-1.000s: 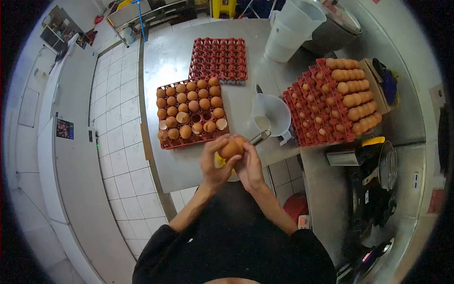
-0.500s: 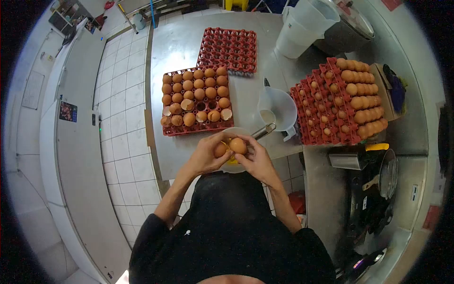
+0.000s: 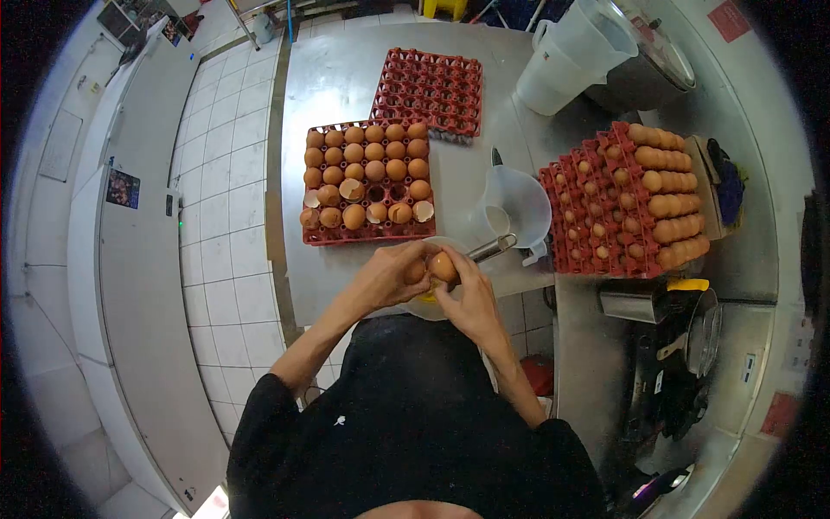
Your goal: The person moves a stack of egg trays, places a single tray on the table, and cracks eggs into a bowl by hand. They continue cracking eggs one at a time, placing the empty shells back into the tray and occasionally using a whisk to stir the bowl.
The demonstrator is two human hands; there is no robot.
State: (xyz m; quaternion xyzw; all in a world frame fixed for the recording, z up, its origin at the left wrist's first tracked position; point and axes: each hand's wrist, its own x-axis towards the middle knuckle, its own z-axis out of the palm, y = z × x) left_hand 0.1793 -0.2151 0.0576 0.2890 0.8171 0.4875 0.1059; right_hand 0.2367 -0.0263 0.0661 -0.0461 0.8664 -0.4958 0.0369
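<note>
My left hand (image 3: 391,278) is closed around one brown eggshell half (image 3: 416,272). In the fingers of my right hand (image 3: 472,298) is another brown eggshell half (image 3: 443,266), side by side with the first. Both hands are over a pale bowl (image 3: 451,243) at the table's front edge, with yellow egg (image 3: 427,297) showing below the fingers. A metal utensil handle (image 3: 493,248) sticks out of the bowl to the right. Beyond my hands lies a red egg tray (image 3: 372,232) with whole brown eggs and several broken shells; its lower layers are hidden.
Behind that tray is a stack of red trays (image 3: 437,82). On the right stand a translucent jug (image 3: 523,203), stacked trays full of eggs (image 3: 605,208), and a tall white pitcher (image 3: 566,73) beside a large pot (image 3: 644,78). A strainer (image 3: 705,333) lies farther right.
The two shell pieces stay in my hands over the bowl, turned slightly, and less yellow shows between them. The whole view has shifted a little with my head.
</note>
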